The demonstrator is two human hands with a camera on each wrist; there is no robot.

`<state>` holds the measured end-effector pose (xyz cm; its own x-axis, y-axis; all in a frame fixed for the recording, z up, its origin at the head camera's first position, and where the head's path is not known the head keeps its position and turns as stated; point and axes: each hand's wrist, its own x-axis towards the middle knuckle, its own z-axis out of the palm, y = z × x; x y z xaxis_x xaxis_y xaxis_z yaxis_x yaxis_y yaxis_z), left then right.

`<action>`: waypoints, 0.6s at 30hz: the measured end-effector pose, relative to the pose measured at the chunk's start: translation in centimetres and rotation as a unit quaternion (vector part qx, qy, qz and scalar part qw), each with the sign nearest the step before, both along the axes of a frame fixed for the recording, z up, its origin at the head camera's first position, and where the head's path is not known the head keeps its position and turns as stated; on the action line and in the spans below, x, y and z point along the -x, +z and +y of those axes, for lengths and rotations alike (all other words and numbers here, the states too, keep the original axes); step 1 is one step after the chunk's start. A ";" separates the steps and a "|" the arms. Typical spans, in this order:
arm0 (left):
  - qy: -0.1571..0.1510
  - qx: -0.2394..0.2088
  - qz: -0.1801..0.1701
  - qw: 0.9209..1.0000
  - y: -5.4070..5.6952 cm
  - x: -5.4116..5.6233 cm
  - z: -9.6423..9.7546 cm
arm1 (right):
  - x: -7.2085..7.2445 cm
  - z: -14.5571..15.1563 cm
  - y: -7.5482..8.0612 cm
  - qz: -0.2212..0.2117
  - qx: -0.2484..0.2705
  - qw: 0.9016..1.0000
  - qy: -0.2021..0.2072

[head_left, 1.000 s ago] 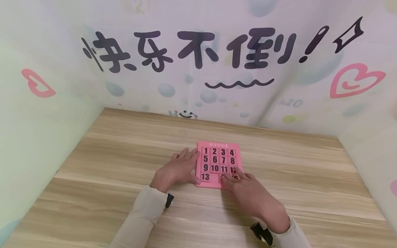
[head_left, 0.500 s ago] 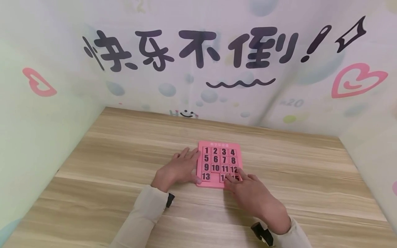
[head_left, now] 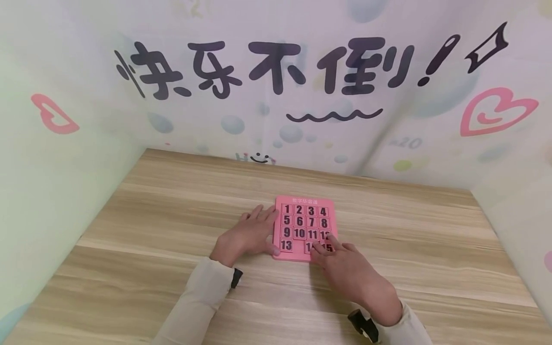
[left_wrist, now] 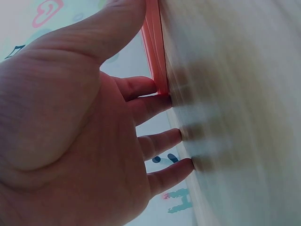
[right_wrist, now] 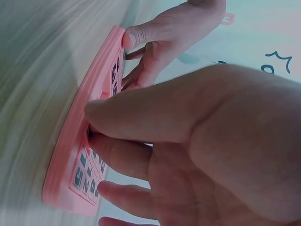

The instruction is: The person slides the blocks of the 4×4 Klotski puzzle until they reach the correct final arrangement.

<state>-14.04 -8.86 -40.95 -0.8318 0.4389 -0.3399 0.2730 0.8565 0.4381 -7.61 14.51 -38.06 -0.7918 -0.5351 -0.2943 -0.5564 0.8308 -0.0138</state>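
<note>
A pink number slide puzzle (head_left: 297, 258) lies flat on the table, its tiles 1 to 13 in order from the top left. A gap shows right of 13, then a partly covered tile (head_left: 308, 247) reading 14 and a 15 tile. My left hand (head_left: 252, 235) steadies the left edge, its thumb at the lower left corner and straight fingers along the side. Thumb and index finger of my right hand (head_left: 353, 270) pinch the 14 tile, seen close in the right wrist view. The middle finger touches near tile 12. The thumb is hidden in the head view.
The wood-grain table (head_left: 172, 191) extends around the puzzle. Behind it stands a white backdrop (head_left: 207, 139) with large black characters and hearts, and side walls close in left and right. Black straps circle both wrists below the cream sleeves (head_left: 202, 292).
The right fingertips shift slightly at the 14 tile, which moves very little. The middle finger now covers more of tile 12 than half a second ago. My left hand stays put.
</note>
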 end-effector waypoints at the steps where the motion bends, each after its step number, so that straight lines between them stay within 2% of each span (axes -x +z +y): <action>1: -0.001 0.001 0.000 1.000 0.0 0.0 0.0 | 0.0 0.0 0.0 0.001 0.002 1.000 0.001; 12: 0.000 0.000 -0.005 1.000 0.1 0.0 0.0 | -0.3 -0.3 -0.2 0.012 0.013 1.000 0.008; 18: 0.001 0.000 -0.008 1.000 0.1 0.1 0.0 | -0.4 -0.5 -0.4 0.003 0.022 1.000 0.004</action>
